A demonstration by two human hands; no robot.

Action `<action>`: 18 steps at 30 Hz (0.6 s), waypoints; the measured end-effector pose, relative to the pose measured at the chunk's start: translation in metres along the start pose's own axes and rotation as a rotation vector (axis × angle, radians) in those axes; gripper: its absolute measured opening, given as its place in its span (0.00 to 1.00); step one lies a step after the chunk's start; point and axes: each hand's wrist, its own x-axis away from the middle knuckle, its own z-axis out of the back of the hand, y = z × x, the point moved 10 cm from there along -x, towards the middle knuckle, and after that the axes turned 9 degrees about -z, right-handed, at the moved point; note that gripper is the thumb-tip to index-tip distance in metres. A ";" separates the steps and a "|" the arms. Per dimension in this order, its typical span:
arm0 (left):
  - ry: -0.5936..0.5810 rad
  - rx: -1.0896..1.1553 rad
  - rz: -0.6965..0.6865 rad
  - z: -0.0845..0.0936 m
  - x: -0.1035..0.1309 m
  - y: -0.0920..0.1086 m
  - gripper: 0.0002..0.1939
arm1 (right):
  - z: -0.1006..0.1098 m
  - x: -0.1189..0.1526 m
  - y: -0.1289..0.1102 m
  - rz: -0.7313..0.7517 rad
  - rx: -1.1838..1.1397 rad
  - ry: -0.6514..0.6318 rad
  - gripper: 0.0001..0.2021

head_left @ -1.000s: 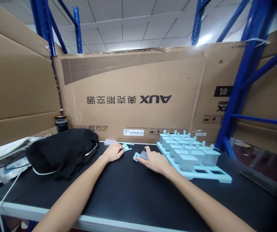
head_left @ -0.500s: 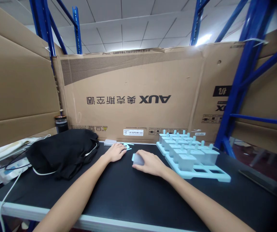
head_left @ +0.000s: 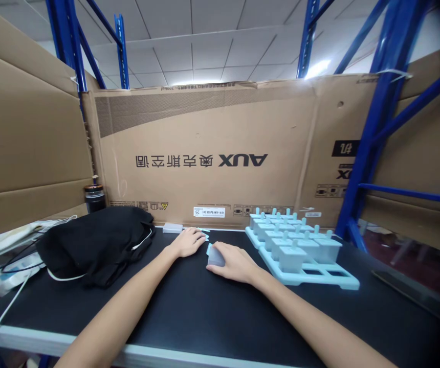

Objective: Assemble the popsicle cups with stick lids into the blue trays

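On the black tabletop, my right hand (head_left: 237, 262) grips a frosted popsicle mold cup (head_left: 216, 257), which lies tipped on its side with its pale blue rim facing left. To the left and farther back, my left hand (head_left: 188, 242) rests palm down with extended fingers over pale blue popsicle lids with sticks (head_left: 205, 235). The fingers partly cover these lids, and their undersides are hidden. On the right stand pale blue mold trays (head_left: 312, 278), holding several lidded mold cups (head_left: 292, 258) with sticks up. Open slots show at the near tray's front right.
A whitish block (head_left: 173, 228) lies behind my left hand. Black cloth (head_left: 101, 245) with a white cord covers the left side, near a dark jar (head_left: 94, 198). Cardboard (head_left: 200, 128) walls the back; a dark flat object (head_left: 408, 291) lies at right.
My left hand has shifted slightly right and now covers more of the pale blue lids. My right hand keeps hold of the mold cup. The camera view has shifted a little.
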 end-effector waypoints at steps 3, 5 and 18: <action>0.012 -0.013 0.042 0.000 -0.005 -0.010 0.21 | 0.000 0.000 -0.002 0.013 -0.009 0.003 0.23; 0.012 -0.016 0.068 -0.002 -0.008 -0.015 0.20 | 0.000 0.000 -0.002 0.009 -0.012 -0.007 0.23; 0.067 -0.024 0.050 0.005 -0.001 -0.005 0.17 | -0.005 -0.026 0.025 -0.212 -0.101 0.023 0.22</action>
